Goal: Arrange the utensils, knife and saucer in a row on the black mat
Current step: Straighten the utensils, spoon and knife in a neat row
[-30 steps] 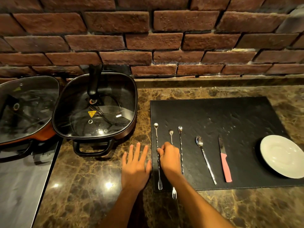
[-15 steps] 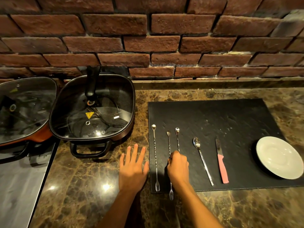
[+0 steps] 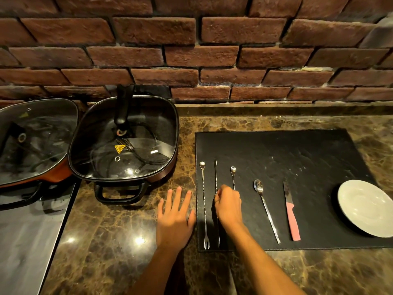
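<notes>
The black mat [image 3: 297, 158] is laid flat on the marbled table [image 3: 110, 237], and the task's things are lined up along its near half. From the left are found a long twisted-stem fork-spoon [image 3: 204, 205], a second twisted-stem utensil [image 3: 216, 177], a third one [image 3: 233, 175] of which only the small bowl end is seen, a plain spoon [image 3: 266, 211], a pink-handled knife [image 3: 291, 216] and a white saucer [image 3: 365, 207]. The saucer is set at the mat's right side, partly over its edge, and nothing is held in it.

The second utensil is pinched at mid-stem by the right hand [image 3: 228, 206], whose fingers are curled closed around it; the stem is turned so that its far end looks thin and edge-on, and whether it is lifted off the mat cannot be told. The left hand [image 3: 175, 218] is laid palm down on the table just beside the mat's left edge, fingers spread, grasping nothing.

Left of the mat, a square black pan [image 3: 125, 143] under a glass lid is stood on the table, with dark coiled wiring seen inside. A second lidded pan [image 3: 32, 141] with an orange body is set beside it. A brick wall [image 3: 191, 50] is seen behind.
</notes>
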{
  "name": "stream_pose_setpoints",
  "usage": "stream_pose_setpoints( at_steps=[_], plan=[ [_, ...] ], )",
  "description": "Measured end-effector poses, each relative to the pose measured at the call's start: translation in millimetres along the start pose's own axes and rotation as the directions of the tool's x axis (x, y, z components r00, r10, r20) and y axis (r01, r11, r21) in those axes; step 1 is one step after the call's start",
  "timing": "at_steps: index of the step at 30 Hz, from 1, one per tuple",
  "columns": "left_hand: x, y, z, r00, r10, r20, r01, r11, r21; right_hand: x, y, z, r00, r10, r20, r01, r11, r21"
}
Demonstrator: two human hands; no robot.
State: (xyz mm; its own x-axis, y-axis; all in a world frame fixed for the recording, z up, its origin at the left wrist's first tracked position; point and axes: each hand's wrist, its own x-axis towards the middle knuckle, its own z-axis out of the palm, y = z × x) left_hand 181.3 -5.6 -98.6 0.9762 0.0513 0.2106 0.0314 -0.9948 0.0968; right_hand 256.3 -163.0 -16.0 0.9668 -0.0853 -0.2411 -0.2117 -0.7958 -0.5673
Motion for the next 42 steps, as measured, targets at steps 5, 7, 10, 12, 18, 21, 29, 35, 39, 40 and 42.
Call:
stream_pose_setpoints(
  at_steps=[5, 7, 10, 12, 18, 21, 29, 35, 39, 40, 42],
  plan=[
    [0.3, -0.8, -0.4, 1.0, -0.004, 0.016, 0.004, 1.0, 0.005, 2.7, 1.3, -1.4, 1.0, -0.01, 0.015, 0.011, 0.995, -0.095],
    [-0.2, -1.1, -0.3, 1.0, -0.003, 0.018, 0.003, 1.0, 0.002, 1.6, -0.1, -1.1, 0.999, -0.028, 0.026, 0.031, 0.993, -0.118],
    [-0.4, -1.0, 1.4, 1.0, -0.007, 0.012, 0.007, 1.0, -0.005, -0.7, -1.1, 1.5, 0.999, -0.032, 0.033, 0.036, 0.993, -0.117],
    [-0.7, -1.0, 2.7, 1.0, -0.006, 0.005, 0.006, 1.0, -0.006, -1.3, -1.6, 2.6, 0.999, -0.023, 0.037, 0.026, 0.995, -0.098],
    [0.4, -0.8, 0.9, 1.0, -0.006, -0.003, 0.006, 1.0, 0.003, -1.1, -2.3, 2.5, 0.998, -0.032, 0.046, 0.037, 0.995, -0.094],
    [0.8, 0.1, -1.5, 1.0, -0.002, -0.003, 0.002, 1.0, 0.007, -1.0, -1.8, 2.6, 0.998, -0.039, 0.045, 0.043, 0.995, -0.091],
    [0.8, -0.1, -4.5, 1.0, -0.001, 0.01, 0.001, 1.0, 0.0, -2.5, -4.4, -0.5, 0.998, -0.029, 0.049, 0.032, 0.997, -0.063],
    [1.3, 0.3, -3.3, 1.0, -0.003, 0.01, 0.003, 1.0, -0.011, -9.2, 5.7, -14.3, 0.997, 0.013, -0.071, -0.013, 1.0, -0.006],
    [0.7, -0.7, -1.9, 1.0, 0.0, 0.002, 0.0, 1.0, -0.019, -14.6, 20.5, -24.5, 0.991, 0.111, -0.077, -0.118, 0.988, -0.104],
    [0.3, -1.1, -1.6, 1.0, 0.0, -0.001, 0.0, 1.0, -0.023, -16.1, 22.5, -25.5, 0.99, 0.125, -0.065, -0.132, 0.983, -0.126],
    [-0.4, -1.3, -1.2, 1.0, 0.0, -0.005, 0.0, 1.0, -0.028, -18.0, 24.4, -25.8, 0.99, 0.133, -0.053, -0.139, 0.979, -0.151]
  ],
)
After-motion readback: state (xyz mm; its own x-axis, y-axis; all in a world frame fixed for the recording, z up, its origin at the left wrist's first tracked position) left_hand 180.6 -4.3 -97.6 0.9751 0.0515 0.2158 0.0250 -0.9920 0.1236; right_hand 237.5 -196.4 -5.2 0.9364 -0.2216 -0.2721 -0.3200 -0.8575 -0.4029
